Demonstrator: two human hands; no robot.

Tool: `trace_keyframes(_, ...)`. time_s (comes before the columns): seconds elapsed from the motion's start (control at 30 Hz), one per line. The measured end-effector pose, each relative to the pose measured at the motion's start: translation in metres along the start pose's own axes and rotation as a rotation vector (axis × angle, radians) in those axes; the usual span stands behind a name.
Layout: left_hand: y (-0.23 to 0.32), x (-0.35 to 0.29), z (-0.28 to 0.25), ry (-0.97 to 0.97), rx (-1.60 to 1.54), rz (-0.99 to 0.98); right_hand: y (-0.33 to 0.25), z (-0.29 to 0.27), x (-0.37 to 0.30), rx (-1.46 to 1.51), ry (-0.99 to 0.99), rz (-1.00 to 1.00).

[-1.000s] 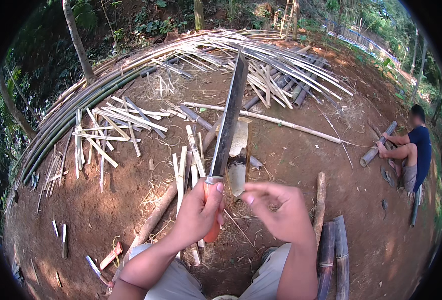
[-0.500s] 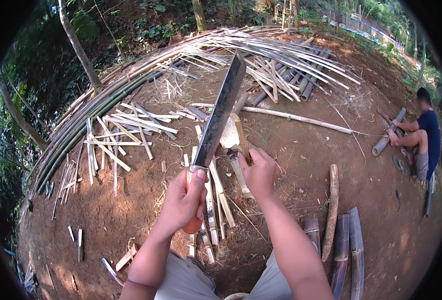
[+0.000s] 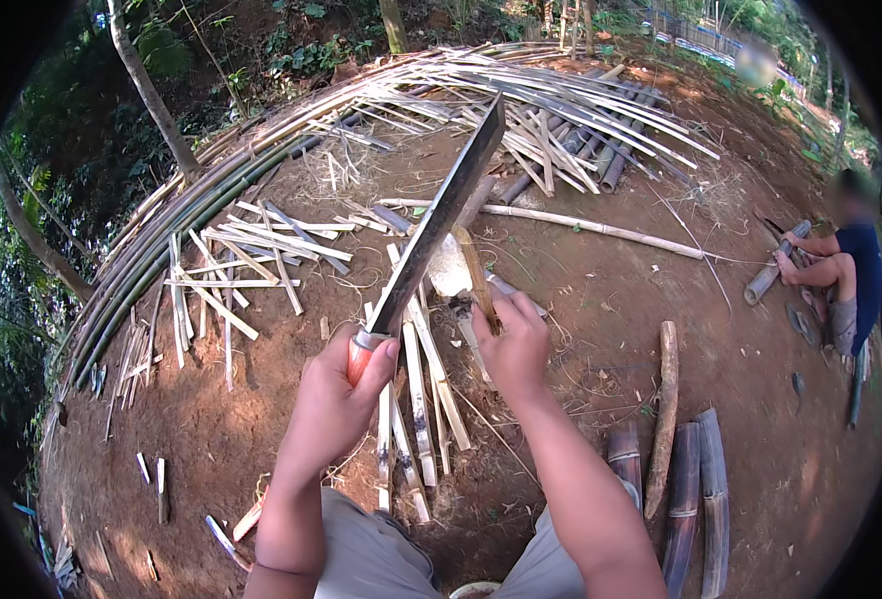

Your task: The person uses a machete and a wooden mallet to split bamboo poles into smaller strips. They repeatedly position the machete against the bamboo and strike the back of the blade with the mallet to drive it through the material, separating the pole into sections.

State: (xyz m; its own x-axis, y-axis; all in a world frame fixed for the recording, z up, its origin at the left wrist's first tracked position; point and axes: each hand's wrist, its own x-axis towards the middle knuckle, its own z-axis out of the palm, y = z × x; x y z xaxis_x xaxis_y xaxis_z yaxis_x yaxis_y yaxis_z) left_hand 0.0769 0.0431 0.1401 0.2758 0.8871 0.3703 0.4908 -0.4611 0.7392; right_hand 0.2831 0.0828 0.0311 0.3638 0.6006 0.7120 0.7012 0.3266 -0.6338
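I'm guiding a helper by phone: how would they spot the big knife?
Find the arched pile of bamboo across the top, then come down to the person's left hand. It grips the knife by an orange-red handle, slanting up and rightward. The long, dark metal blade sets it apart from the pale bamboo strips below.

A person (image 3: 865,270) sits at right, a slim tree (image 3: 150,90) left.

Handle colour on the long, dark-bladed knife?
The handle of the long, dark-bladed knife is orange-red where it shows, best in the head view.
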Motion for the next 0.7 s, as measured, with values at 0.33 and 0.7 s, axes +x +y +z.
trace_keyframes(0.33,-0.018,-0.007,-0.015,0.085,-0.087,-0.339,0.113,-0.102,-0.027,-0.050,-0.957,0.326)
trace_keyframes(0.7,-0.038,-0.027,-0.024,0.173,0.070,-0.243,0.348,-0.300,-0.323,-0.924,-0.469,1.274)
